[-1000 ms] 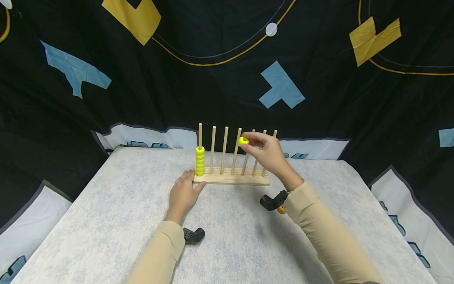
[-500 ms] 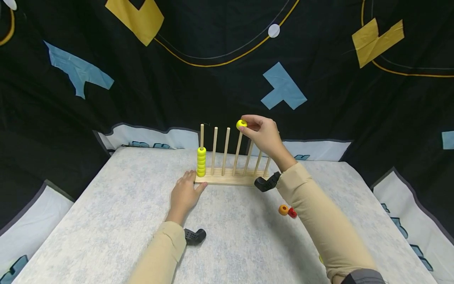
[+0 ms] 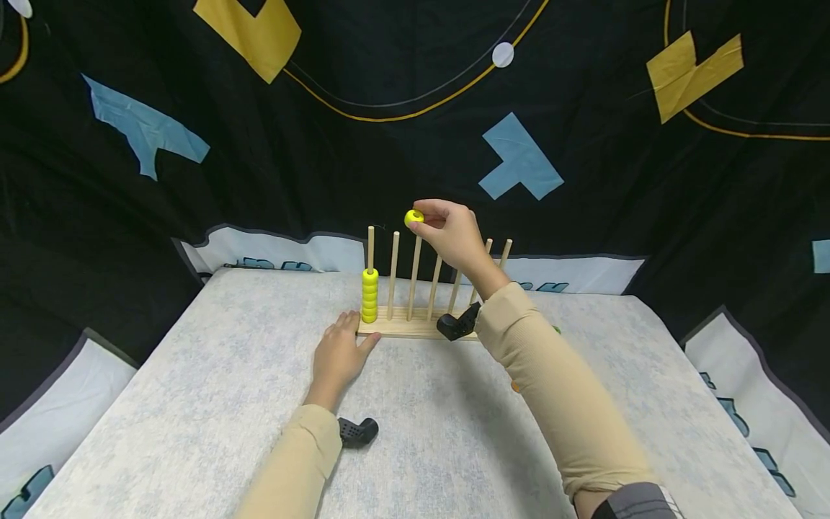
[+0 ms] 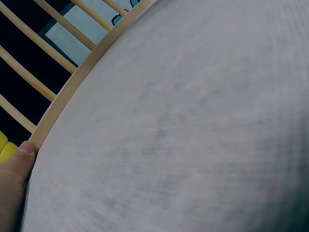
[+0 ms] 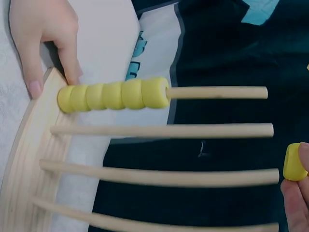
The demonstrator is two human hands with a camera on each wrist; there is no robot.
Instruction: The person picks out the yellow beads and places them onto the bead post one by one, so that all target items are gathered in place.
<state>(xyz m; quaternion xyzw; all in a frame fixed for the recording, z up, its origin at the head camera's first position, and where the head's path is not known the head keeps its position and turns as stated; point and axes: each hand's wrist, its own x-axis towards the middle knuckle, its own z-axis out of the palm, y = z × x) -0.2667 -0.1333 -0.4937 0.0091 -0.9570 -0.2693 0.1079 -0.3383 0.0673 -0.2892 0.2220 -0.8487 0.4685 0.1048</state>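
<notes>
A wooden peg rack [image 3: 402, 329] stands at the back of the table, with a row of several upright pegs. Several yellow beads [image 3: 369, 296] are stacked on its leftmost peg, whose top sticks out bare above them. My left hand [image 3: 336, 358] grips the left end of the base, thumb on the front edge and fingers behind, as the right wrist view shows. Above the rack, my right hand [image 3: 452, 232] pinches one yellow bead [image 5: 292, 162] between thumb and fingertips. The bead is close over the top of the third peg [image 3: 415, 277] from the left.
An orange bead [image 3: 515, 386] peeks out beside the right sleeve [image 3: 558, 389], and a small green thing [image 3: 557, 329] shows just behind that arm. A black patterned cloth [image 3: 363, 158] hangs behind the table [image 3: 214, 382].
My right hand has risen with the yellow bead and moved left, from around the fourth peg to above the third. The red bead seen earlier is now hidden by the right arm. My left hand stays put.
</notes>
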